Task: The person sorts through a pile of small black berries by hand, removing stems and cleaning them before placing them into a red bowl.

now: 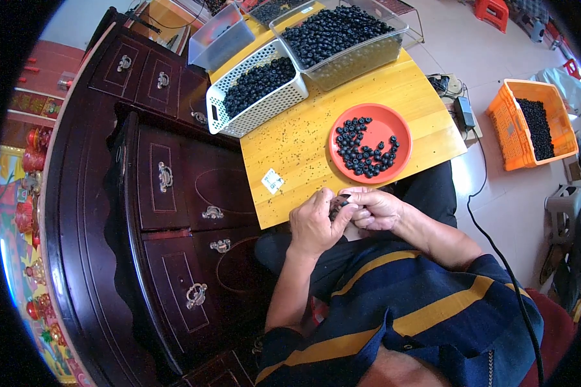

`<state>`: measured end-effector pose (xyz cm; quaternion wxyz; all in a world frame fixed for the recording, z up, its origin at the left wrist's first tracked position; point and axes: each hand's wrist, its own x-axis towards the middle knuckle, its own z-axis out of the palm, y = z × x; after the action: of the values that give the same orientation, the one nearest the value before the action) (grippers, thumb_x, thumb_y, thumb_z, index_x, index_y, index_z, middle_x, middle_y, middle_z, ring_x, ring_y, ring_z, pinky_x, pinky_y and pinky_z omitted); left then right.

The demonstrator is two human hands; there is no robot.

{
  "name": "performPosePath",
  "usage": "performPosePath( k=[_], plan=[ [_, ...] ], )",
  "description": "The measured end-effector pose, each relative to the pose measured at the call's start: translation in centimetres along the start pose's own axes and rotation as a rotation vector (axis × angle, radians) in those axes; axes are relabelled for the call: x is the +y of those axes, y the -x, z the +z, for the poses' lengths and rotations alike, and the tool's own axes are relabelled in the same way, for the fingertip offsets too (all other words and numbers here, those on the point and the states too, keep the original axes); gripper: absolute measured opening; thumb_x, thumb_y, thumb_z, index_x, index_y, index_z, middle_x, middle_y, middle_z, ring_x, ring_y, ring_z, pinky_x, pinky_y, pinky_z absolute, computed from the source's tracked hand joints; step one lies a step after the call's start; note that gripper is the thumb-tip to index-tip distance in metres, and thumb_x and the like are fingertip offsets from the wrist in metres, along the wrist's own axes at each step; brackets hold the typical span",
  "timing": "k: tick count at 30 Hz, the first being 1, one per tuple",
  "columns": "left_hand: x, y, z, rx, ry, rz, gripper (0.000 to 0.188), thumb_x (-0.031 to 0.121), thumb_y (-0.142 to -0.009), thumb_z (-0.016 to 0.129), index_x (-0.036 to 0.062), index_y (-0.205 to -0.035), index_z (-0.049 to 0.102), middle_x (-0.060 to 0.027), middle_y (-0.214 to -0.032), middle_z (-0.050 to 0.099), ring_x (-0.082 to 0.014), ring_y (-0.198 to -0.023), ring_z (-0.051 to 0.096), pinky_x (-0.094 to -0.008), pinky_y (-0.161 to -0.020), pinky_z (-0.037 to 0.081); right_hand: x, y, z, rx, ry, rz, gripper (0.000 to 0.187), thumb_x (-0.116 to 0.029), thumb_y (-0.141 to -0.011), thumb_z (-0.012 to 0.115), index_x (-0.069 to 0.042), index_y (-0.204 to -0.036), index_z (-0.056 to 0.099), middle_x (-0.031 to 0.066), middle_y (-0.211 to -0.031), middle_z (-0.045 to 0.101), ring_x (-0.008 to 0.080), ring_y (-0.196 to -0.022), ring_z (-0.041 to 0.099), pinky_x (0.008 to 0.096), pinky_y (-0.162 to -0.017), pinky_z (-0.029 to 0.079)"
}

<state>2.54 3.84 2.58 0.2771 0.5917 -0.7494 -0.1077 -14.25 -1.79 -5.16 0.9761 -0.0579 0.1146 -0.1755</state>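
Observation:
My left hand [314, 222] and my right hand [377, 209] meet over my lap, at the near edge of the yellow table. Both are closed, thumbs and fingertips pinched together around a small dark black piece [345, 200]. Fingers cover most of it, so its full shape is hidden. Just beyond my right hand sits a round red plate [401, 166], with small black round parts [351, 149] scattered in it; several show a hole in the middle.
On the wooden table [290, 145], strewn with black crumbs, stand a white perforated basket [265, 106] and a clear bin [348, 71], both full of black parts. A paper scrap [272, 181] lies left. An orange crate [513, 138] and black cable [490, 238] are right; a dark cabinet [174, 219] stands left.

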Motion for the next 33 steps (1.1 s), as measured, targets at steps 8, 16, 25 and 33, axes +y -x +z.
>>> performPosePath(
  k=[8, 16, 25, 33],
  plan=[
    [-0.1, -0.1, 0.1, -0.007, -0.005, 0.010, 0.043, 0.046, -0.091, 0.068, 0.0056, -0.085, 0.054, -0.0128, -0.070, 0.062, -0.0346, -0.064, 0.065, -0.0438, -0.055, 0.050, 0.0, -0.2, -0.4, -0.016, 0.040, -0.018, 0.009, -0.018, -0.102, 0.059, -0.010, -0.099, 0.060, -0.0055, -0.072, 0.049, -0.0006, -0.049, 0.033, 0.0153, -0.041, 0.026],
    [-0.7, -0.1, 0.8, -0.043, -0.066, 0.047, 0.040, 0.043, -0.094, 0.065, 0.0055, -0.084, 0.055, -0.0140, -0.072, 0.063, -0.0349, -0.066, 0.066, -0.0445, -0.055, 0.050, 0.2, -0.3, -0.8, 0.014, 0.027, -0.011, 0.009, -0.018, -0.103, 0.057, -0.010, -0.104, 0.060, -0.0072, -0.073, 0.048, -0.0005, -0.051, 0.033, 0.0149, -0.041, 0.025],
    [-0.8, -0.6, 0.2, -0.009, 0.048, 0.019, 0.044, 0.048, -0.089, 0.070, 0.0054, -0.085, 0.056, -0.0138, -0.069, 0.063, -0.0346, -0.062, 0.066, -0.0431, -0.053, 0.050, 0.2, -0.2, 0.3, 0.017, -0.059, 0.015, 0.012, -0.020, -0.103, 0.056, -0.011, -0.110, 0.059, -0.0080, -0.071, 0.042, -0.0002, -0.052, 0.032, 0.0149, -0.040, 0.024],
    [-0.9, -0.6, -0.1, -0.027, 0.005, 0.037, 0.043, 0.045, -0.090, 0.070, 0.0054, -0.084, 0.056, -0.0139, -0.071, 0.063, -0.0339, -0.063, 0.066, -0.0435, -0.054, 0.051, 0.1, -0.3, -0.1, -0.024, -0.016, 0.020, 0.012, -0.019, -0.103, 0.056, -0.010, -0.111, 0.059, -0.0071, -0.073, 0.045, -0.0005, -0.051, 0.034, 0.0147, -0.041, 0.026]
  ],
)
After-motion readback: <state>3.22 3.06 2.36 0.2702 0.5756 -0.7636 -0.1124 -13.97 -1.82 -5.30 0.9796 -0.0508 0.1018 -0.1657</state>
